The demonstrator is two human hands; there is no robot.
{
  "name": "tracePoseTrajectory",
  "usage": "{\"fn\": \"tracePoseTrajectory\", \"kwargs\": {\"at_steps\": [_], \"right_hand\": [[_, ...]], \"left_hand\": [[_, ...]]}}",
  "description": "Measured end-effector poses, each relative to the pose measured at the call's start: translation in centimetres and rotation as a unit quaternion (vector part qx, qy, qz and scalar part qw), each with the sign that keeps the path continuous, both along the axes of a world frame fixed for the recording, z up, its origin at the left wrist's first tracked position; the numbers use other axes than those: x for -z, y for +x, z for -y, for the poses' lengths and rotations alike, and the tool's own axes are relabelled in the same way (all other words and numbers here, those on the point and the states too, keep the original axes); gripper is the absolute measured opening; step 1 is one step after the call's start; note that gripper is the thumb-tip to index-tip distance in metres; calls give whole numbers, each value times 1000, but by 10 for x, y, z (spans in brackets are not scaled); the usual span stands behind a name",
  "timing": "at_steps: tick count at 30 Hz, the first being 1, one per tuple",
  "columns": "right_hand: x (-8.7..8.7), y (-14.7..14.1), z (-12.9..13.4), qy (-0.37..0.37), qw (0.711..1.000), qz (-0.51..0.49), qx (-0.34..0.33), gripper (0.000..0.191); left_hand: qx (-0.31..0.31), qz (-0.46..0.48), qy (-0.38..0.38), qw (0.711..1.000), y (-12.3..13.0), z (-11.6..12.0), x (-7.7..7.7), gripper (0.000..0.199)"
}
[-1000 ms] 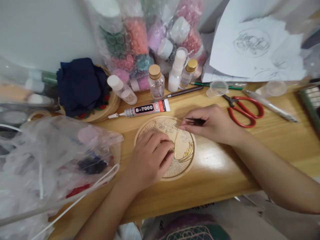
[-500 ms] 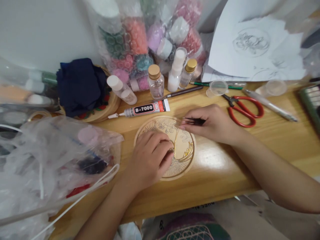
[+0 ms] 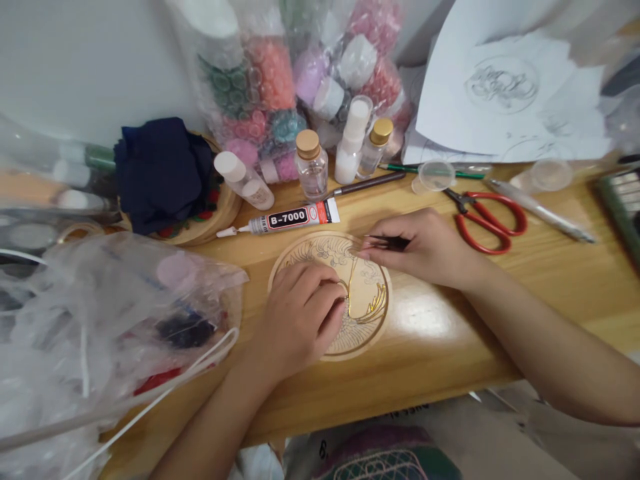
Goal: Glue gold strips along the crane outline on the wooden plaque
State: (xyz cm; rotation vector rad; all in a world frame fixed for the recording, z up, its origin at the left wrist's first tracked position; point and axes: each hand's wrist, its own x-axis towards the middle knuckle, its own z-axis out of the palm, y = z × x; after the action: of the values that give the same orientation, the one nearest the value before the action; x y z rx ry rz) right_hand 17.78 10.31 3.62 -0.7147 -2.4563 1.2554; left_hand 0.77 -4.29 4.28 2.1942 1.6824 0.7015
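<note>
A round wooden plaque (image 3: 367, 283) lies on the table, printed with a fine line drawing and edged by a raised rim. Gold wire (image 3: 376, 300) follows some lines at its right side, and a thin strand runs upward across the middle. My right hand (image 3: 425, 248) pinches dark tweezers (image 3: 390, 242), whose tips are over the plaque's upper right near the strand's top end. Across the left half rests my left hand (image 3: 305, 313), its fingers curled and closed beside the strand's lower part. What those fingertips hold, if anything, is hidden.
Behind the plaque lies a B-7000 glue tube (image 3: 295, 218), with small bottles (image 3: 311, 167) beyond it. Red-handled pliers (image 3: 493, 220) and a silver pen (image 3: 543, 210) lie to the right. Plastic bags (image 3: 125, 320) crowd the left, near a dark cloth (image 3: 163, 177).
</note>
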Motion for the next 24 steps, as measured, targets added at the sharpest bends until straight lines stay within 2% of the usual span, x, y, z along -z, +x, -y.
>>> {"fn": "tracePoseTrajectory", "kwargs": {"at_steps": [24], "right_hand": [[-2,-1,1,6,1000,1,4,27]], "left_hand": [[-8,2,2,1000,0,0,1,4]]}}
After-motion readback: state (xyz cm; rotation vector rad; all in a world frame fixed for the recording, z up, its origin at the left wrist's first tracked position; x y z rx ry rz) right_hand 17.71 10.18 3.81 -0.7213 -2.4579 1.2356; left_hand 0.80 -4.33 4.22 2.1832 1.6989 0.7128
